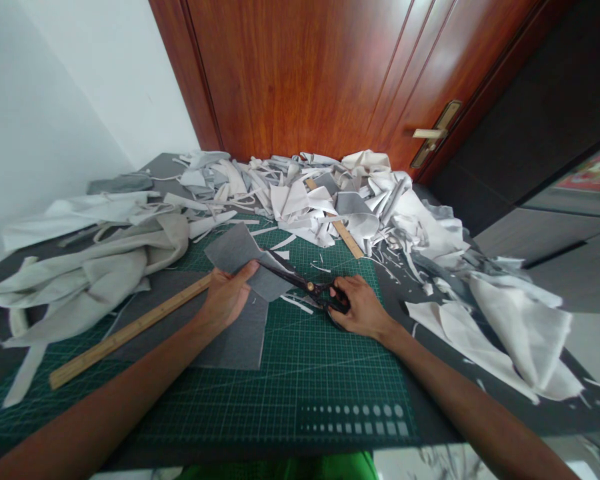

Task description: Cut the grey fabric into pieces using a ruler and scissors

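Note:
My left hand [230, 293] pinches a grey piece of fabric [234, 248] between thumb and fingers, holding it above the cutting mat. In my right hand [361, 307] are black-handled scissors [311, 287], my fingers wrapped through the handles. Their blades point left and lie at the fabric's upper right edge, partly hidden by it. Under my left hand a larger flat grey fabric sheet [235, 340] rests on the green cutting mat [330, 373]. A wooden ruler [135, 330] lies slanted across that sheet, its upper end beside my left wrist.
A heap of white and grey fabric scraps [300, 200] fills the table's back, with a second wooden ruler [347, 238] among them. Crumpled beige cloth [100, 273] lies left, white cloth pieces [520, 333] right. Behind stands a wooden door [300, 80].

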A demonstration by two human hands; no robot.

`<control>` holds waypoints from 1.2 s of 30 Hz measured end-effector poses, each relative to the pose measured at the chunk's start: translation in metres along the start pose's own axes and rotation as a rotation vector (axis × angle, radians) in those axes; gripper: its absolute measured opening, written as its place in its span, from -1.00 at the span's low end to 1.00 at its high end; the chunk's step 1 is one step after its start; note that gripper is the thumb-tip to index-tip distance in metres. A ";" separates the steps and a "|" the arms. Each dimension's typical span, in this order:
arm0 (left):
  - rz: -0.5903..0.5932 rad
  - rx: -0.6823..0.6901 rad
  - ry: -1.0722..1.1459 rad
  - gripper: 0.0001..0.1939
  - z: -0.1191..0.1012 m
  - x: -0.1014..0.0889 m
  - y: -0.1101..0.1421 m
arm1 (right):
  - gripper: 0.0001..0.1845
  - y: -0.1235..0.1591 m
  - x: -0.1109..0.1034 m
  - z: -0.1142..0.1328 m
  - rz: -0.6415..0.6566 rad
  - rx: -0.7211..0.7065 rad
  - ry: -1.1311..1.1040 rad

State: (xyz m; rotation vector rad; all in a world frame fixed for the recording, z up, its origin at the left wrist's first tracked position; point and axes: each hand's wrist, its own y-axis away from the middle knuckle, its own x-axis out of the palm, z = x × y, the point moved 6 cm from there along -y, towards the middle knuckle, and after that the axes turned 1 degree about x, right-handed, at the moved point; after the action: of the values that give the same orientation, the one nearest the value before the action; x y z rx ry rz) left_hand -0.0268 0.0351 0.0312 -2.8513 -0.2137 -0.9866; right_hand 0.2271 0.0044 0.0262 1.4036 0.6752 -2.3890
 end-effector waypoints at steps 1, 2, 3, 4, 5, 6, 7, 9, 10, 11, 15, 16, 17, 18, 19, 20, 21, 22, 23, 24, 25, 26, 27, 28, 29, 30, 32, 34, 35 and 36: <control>0.003 0.003 0.002 -0.54 0.000 0.000 0.000 | -0.80 0.000 0.000 0.000 0.000 -0.001 -0.006; 0.005 0.006 0.004 -0.53 0.000 0.000 0.000 | -0.80 0.000 0.000 0.000 -0.001 -0.002 -0.011; 0.008 0.007 0.004 -0.52 0.000 0.001 0.000 | -0.80 0.000 0.000 0.000 -0.003 -0.003 -0.015; 0.012 0.006 0.004 -0.52 0.000 0.001 -0.001 | -0.81 0.000 0.000 0.000 -0.006 -0.003 -0.017; 0.015 0.004 0.003 -0.51 0.000 0.001 -0.001 | -0.81 0.000 0.000 0.000 -0.007 -0.004 -0.019; 0.015 0.004 0.003 -0.50 0.000 0.002 0.000 | -0.81 0.000 0.000 0.000 -0.008 -0.004 -0.021; 0.014 0.004 0.003 -0.49 -0.001 0.002 0.000 | -0.81 0.000 0.000 0.000 -0.008 -0.003 -0.022; 0.011 0.002 0.004 -0.48 -0.001 0.002 0.000 | -0.82 0.000 -0.001 0.000 -0.011 -0.003 -0.019; 0.008 0.003 0.006 -0.48 -0.001 0.002 0.000 | -0.82 0.000 -0.001 0.000 -0.014 -0.004 -0.018; 0.006 0.004 0.008 -0.48 -0.001 0.002 0.001 | -0.82 0.000 -0.001 0.000 -0.016 -0.005 -0.018; 0.005 0.006 0.010 -0.48 -0.001 0.002 0.001 | -0.83 0.000 -0.002 0.001 -0.017 -0.006 -0.022; 0.005 0.004 0.009 -0.48 -0.001 0.001 0.001 | -0.83 0.000 -0.002 0.001 -0.017 -0.006 -0.021; 0.003 0.002 0.008 -0.48 -0.001 0.001 0.001 | -0.83 0.000 -0.002 0.001 -0.017 -0.006 -0.019; 0.001 0.000 0.006 -0.48 -0.001 0.001 0.001 | -0.83 0.000 -0.002 0.001 -0.016 -0.005 -0.018; 0.000 -0.003 0.005 -0.49 -0.001 0.001 0.001 | -0.83 0.000 -0.002 0.001 -0.015 -0.003 -0.017; -0.001 -0.005 0.002 -0.49 0.000 0.000 0.001 | -0.83 0.000 -0.002 0.001 -0.014 -0.001 -0.015; 0.000 -0.007 -0.002 -0.49 0.000 0.000 0.001 | -0.83 0.000 -0.002 0.001 -0.013 0.001 -0.012; 0.001 -0.009 -0.005 -0.50 -0.001 0.001 0.001 | -0.83 0.000 -0.002 0.001 -0.011 0.001 -0.008; 0.002 -0.009 -0.006 -0.51 -0.001 0.001 0.001 | -0.82 0.000 -0.002 0.001 -0.011 -0.001 -0.003; 0.000 -0.009 -0.004 -0.51 -0.001 0.001 0.001 | -0.82 0.000 -0.002 0.000 -0.012 -0.004 0.003; -0.004 -0.009 -0.002 -0.52 -0.001 0.001 0.001 | -0.81 0.000 -0.002 0.000 -0.015 -0.006 0.008; -0.008 -0.009 0.000 -0.52 -0.001 0.001 0.001 | -0.81 0.001 -0.002 0.000 -0.018 -0.008 0.011; -0.012 -0.009 0.000 -0.52 -0.001 0.000 0.001 | -0.82 0.001 -0.002 0.000 -0.022 -0.007 0.012; -0.016 -0.007 -0.002 -0.52 -0.001 0.000 0.000 | -0.82 0.001 -0.002 0.000 -0.025 -0.005 0.012; -0.017 -0.005 -0.006 -0.53 -0.001 0.000 0.000 | -0.82 0.001 -0.001 -0.001 -0.028 -0.004 0.012; -0.017 -0.003 -0.011 -0.53 -0.002 0.000 0.000 | -0.83 0.001 -0.001 -0.001 -0.028 -0.003 0.014; -0.017 -0.002 -0.011 -0.54 -0.002 0.000 0.000 | -0.83 0.001 -0.001 -0.001 -0.030 -0.004 0.020; -0.018 -0.005 -0.002 -0.55 -0.001 0.000 0.000 | -0.82 0.001 -0.001 -0.002 -0.033 -0.004 0.024; -0.018 -0.008 0.001 -0.54 -0.001 0.000 0.000 | -0.82 0.001 -0.001 -0.002 -0.036 -0.004 0.024; -0.019 -0.010 0.003 -0.53 -0.001 0.000 0.000 | -0.82 0.001 -0.002 -0.002 -0.037 -0.006 0.023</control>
State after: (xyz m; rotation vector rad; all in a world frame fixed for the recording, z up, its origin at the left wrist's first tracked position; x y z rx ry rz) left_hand -0.0271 0.0353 0.0320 -2.8618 -0.2364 -0.9986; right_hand 0.2298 0.0043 0.0265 1.4305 0.7195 -2.4011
